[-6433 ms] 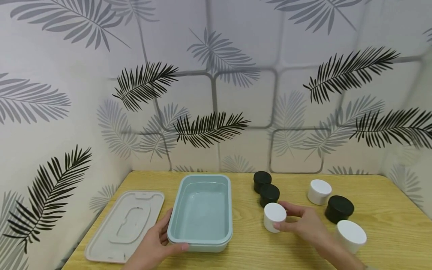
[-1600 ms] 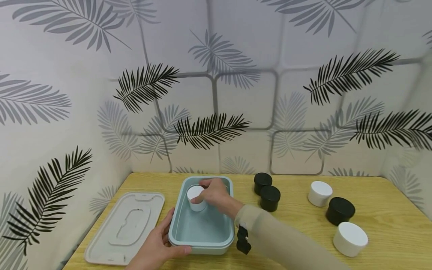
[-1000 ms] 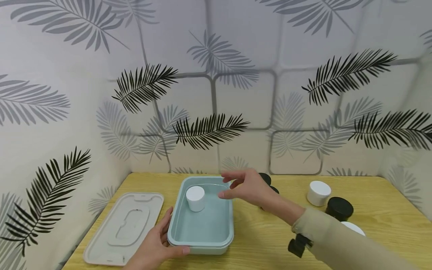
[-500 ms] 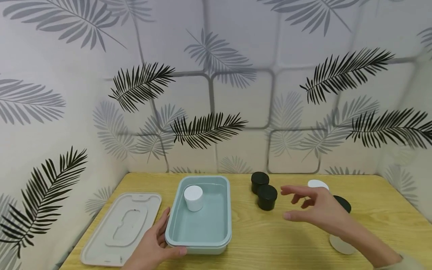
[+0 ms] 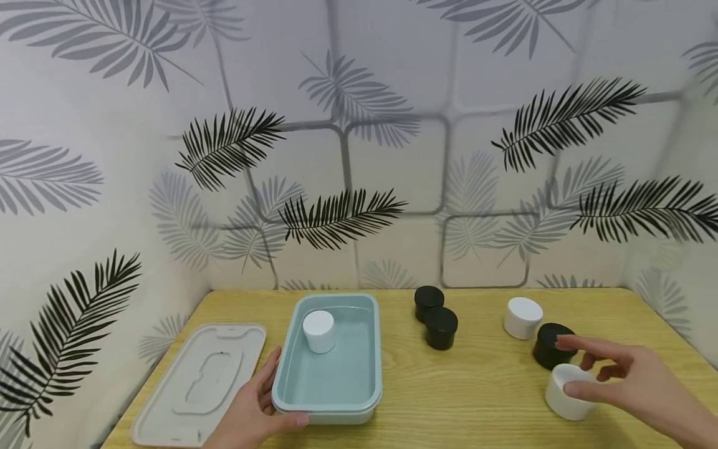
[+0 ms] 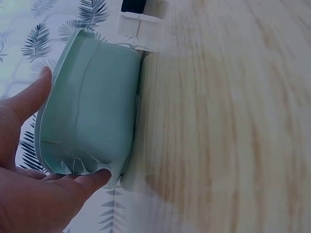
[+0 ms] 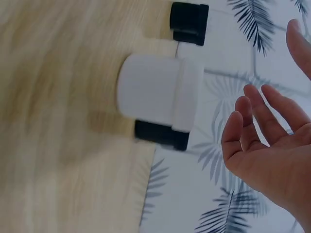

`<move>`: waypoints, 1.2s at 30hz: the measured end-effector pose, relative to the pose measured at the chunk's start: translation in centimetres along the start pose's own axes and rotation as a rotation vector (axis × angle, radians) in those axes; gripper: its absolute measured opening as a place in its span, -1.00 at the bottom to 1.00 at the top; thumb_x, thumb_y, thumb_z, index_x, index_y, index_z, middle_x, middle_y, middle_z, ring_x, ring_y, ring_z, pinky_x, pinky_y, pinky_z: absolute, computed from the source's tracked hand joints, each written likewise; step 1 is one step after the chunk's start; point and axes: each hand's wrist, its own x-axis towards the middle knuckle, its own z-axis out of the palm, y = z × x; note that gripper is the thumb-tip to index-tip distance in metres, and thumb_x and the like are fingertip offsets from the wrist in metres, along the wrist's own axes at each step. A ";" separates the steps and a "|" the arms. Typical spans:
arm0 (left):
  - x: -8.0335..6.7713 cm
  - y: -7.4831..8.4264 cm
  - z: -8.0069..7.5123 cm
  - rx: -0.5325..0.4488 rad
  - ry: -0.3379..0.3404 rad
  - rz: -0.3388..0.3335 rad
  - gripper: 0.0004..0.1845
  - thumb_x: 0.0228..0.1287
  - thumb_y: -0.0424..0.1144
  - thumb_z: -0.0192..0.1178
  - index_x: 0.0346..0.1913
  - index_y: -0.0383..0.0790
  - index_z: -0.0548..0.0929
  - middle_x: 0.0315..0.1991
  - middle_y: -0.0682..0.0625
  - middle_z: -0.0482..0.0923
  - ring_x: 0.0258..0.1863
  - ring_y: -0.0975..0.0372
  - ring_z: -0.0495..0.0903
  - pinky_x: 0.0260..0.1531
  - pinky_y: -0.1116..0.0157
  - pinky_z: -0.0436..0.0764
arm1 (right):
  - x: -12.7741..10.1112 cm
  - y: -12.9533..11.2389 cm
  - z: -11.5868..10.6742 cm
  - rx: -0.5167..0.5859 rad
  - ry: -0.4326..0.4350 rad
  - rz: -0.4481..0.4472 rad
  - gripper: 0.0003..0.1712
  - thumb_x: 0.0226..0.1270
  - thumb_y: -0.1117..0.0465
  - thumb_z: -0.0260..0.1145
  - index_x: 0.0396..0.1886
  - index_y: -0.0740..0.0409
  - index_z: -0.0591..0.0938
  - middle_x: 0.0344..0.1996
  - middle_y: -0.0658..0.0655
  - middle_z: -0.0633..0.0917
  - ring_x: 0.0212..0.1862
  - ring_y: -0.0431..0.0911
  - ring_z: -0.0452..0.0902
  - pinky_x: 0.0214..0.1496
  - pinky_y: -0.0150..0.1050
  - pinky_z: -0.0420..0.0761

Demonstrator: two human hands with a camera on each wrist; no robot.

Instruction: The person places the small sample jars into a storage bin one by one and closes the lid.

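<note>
The left hand [image 5: 255, 415] grips the near corner of the teal tub [image 5: 328, 399]. The right hand [image 5: 628, 380], fingers spread and holding nothing, hovers beside a white jar [image 5: 563, 402] on the counter [image 5: 465, 399].

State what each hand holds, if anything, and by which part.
The left hand grips the tub by its near left corner. The right hand holds nothing; it is open above a white jar.

A light wooden table [image 5: 482, 399] stands against pale walls [image 5: 392, 125] printed with palm leaves
</note>
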 end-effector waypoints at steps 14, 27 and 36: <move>0.0 -0.3 0.0 -0.016 -0.008 0.012 0.24 0.28 -0.27 0.54 0.71 -0.32 -0.21 0.67 -0.31 -0.07 0.49 -0.21 0.31 0.28 0.10 0.55 | -1.2 5.0 -0.5 0.011 0.101 -0.006 -0.21 0.18 0.23 0.67 0.35 0.43 0.58 -0.11 -0.48 0.66 -0.26 -0.20 0.44 -0.41 -0.31 0.53; 0.1 -0.4 0.0 -0.031 -0.027 0.031 0.25 0.27 -0.27 0.54 0.72 -0.27 -0.22 0.65 -0.35 -0.02 0.45 -0.21 0.36 0.23 0.13 0.60 | -0.7 6.8 -0.5 -0.008 -0.025 0.018 -0.29 0.29 0.15 0.60 0.40 0.25 0.62 -0.13 -0.27 0.70 -0.23 -0.26 0.50 -0.30 -0.33 0.56; 0.1 -0.6 0.1 -0.047 -0.037 0.055 0.27 0.24 -0.30 0.56 0.72 -0.25 -0.21 0.64 -0.38 0.00 0.45 -0.21 0.36 0.19 0.21 0.62 | -0.2 8.3 0.1 0.101 -0.109 0.001 -0.33 0.34 0.25 0.55 0.44 0.11 0.61 -0.05 -0.27 0.70 -0.16 -0.26 0.56 -0.19 -0.30 0.65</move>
